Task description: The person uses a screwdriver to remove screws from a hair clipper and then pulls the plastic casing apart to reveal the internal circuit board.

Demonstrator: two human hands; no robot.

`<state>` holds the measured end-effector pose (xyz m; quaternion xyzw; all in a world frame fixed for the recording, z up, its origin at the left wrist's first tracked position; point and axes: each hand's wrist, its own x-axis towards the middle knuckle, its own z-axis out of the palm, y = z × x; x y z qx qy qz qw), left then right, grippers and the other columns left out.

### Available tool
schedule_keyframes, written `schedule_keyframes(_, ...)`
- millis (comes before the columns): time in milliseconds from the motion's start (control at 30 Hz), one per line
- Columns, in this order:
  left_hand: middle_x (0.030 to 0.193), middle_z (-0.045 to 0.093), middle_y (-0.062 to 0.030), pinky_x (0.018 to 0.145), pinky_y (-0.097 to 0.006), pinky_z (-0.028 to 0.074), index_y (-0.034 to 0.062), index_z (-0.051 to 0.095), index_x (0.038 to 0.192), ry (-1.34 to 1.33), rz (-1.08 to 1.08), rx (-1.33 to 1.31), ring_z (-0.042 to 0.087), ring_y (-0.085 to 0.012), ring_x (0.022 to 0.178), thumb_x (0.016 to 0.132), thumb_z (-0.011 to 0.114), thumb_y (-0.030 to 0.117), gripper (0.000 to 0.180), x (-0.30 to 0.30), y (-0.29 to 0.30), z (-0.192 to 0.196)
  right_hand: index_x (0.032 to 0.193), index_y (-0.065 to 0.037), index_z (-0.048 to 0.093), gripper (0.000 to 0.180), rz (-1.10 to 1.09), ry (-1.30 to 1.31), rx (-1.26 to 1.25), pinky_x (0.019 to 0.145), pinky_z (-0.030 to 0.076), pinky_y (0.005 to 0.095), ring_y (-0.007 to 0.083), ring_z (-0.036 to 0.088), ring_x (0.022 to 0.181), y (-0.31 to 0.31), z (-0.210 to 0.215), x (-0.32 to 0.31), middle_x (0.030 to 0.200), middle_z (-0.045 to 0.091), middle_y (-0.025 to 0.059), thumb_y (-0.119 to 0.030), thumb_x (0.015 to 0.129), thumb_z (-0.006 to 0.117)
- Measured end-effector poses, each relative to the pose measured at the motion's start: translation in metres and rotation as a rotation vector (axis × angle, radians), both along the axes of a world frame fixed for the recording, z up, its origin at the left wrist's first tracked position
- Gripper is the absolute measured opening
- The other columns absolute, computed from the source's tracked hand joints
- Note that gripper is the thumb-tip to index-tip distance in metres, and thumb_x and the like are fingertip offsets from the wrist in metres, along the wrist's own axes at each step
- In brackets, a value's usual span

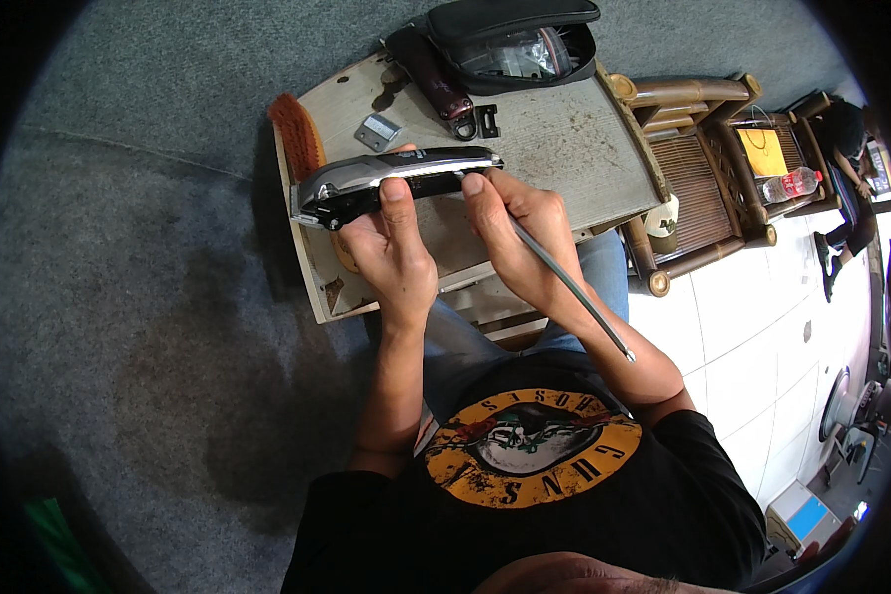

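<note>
Gray carpet-like flooring (168, 297) is filling the frame's left and top, w/ white floor tiles (733, 327) showing at right. 1 worn off-white table (619, 183) is standing upper ctr, dark specks dotting its top.

Counting clippers: 2. 1 black-and-silver hair clipper (406, 170) is being held above the table's near half, upper ctr of frame; left hand (401, 252) is grasping it, thumb pressing the near side. Right hand (525, 233) is gripping 1 screwdriver (574, 287), shaft slanting twd lower right; its thumb & fingertips are sitting at the clipper's right end, can't tell if pressing.

Also on table: 1 maroon clipper (434, 79) is lying upper ctr, 1 black bracket (487, 121) just beside it, 1 metal blade (378, 132) left of those, 1 orange-bristled brush (297, 134) along the left edge. 1 black pouch (515, 20) is lying open at top, holding clear plastic bags (540, 57), no. unclear.

Upper right: 1 bamboo chair (703, 178) is standing near the table; beyond it 1 yellow paper bag (762, 153) and 1 red-labeled bottle (794, 184) are resting on bamboo furniture (752, 203). 1 other person (844, 134) is showing at far right.
</note>
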<state>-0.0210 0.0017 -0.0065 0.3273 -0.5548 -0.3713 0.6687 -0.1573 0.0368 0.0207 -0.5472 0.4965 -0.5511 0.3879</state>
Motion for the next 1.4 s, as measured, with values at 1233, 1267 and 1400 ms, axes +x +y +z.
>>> schedule_keyframes(1233, 0.124, 0.066, -0.0211, 0.102, -0.036, 0.049, -0.0103, 0.053, 0.127, -0.064, -0.035, -0.027, 0.065, -0.0228, 0.114, 0.107, 0.058, 0.025, 0.041, -0.005, 0.001, 0.005, 0.07, -0.004, 0.053, 0.052, 0.199, -0.414, 0.233, 0.044, 0.037, 0.0277, 0.0085, 0.043, 0.046, -0.001, 0.012, -0.002, 0.055, 0.049, 0.0013, -0.036, 0.109, 0.046)
schedule_keyframes(1267, 0.124, 0.066, -0.0211, 0.102, -0.036, 0.049, -0.0103, 0.053, 0.127, -0.072, -0.035, -0.03, 0.065, -0.0228, 0.114, 0.107, 0.057, 0.025, 0.041, -0.005, 0.001, 0.006, 0.07, -0.005, 0.051, 0.051, 0.217, -0.448, 0.258, 0.04, 0.036, 0.0262, 0.0087, 0.042, 0.041, -0.001, 0.015, -0.003, 0.055, 0.049, 0.0016, -0.037, 0.11, 0.045)
schedule_keyframes(1400, 0.126, 0.064, -0.023, 0.101, -0.036, 0.051, -0.0102, 0.046, 0.13, -0.06, -0.071, -0.005, 0.064, -0.0239, 0.116, 0.105, 0.06, 0.016, 0.039, -0.002, 0.001, 0.004, 0.074, -0.002, 0.056, 0.046, 0.219, -0.399, 0.184, 0.045, 0.04, 0.0344, 0.0165, 0.051, 0.044, -0.003, 0.004, -0.004, 0.054, 0.052, 0.0055, -0.032, 0.109, 0.049)
